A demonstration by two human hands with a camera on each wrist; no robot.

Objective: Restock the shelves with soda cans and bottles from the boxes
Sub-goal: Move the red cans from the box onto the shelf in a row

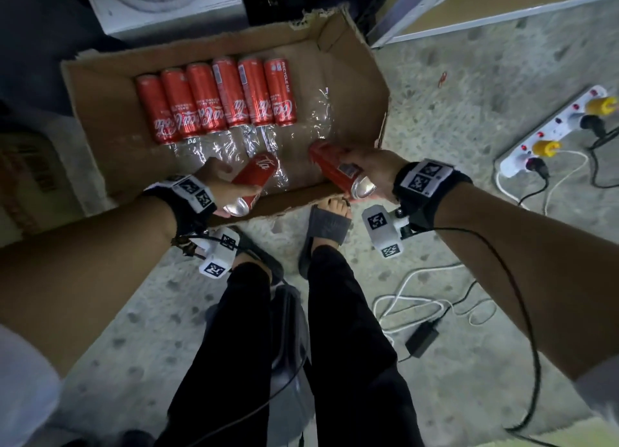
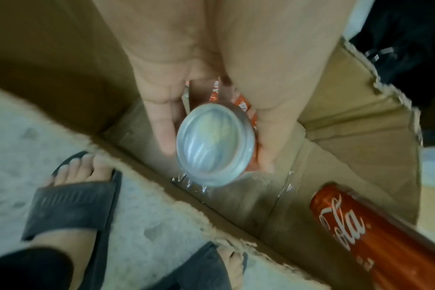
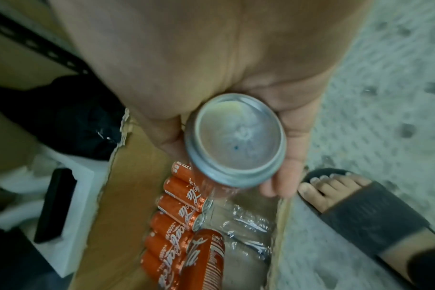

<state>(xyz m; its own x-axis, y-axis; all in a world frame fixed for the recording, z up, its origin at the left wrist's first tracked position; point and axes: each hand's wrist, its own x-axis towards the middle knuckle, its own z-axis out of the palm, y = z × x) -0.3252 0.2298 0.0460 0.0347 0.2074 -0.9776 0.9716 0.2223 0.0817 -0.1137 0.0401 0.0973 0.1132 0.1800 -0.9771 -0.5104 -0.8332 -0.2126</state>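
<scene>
Over an open cardboard box (image 1: 100,118) on the floor, the left hand (image 1: 219,187) and right hand (image 1: 371,168) each curl fingers around a red soda can; six more cans (image 1: 217,99) lie at frame centre-top.

A stockroom or back room of a shop, by the look of it — a speckled concrete floor (image 1: 452,118), an opened cardboard box (image 1: 100,118) of red soda cans (image 1: 214,98) lying in torn plastic wrap, the metal upright and board of a storage rack (image 1: 469,14) beside it, and a power strip (image 1: 556,128) with loose cables on the floor — goods storage, not a home
</scene>
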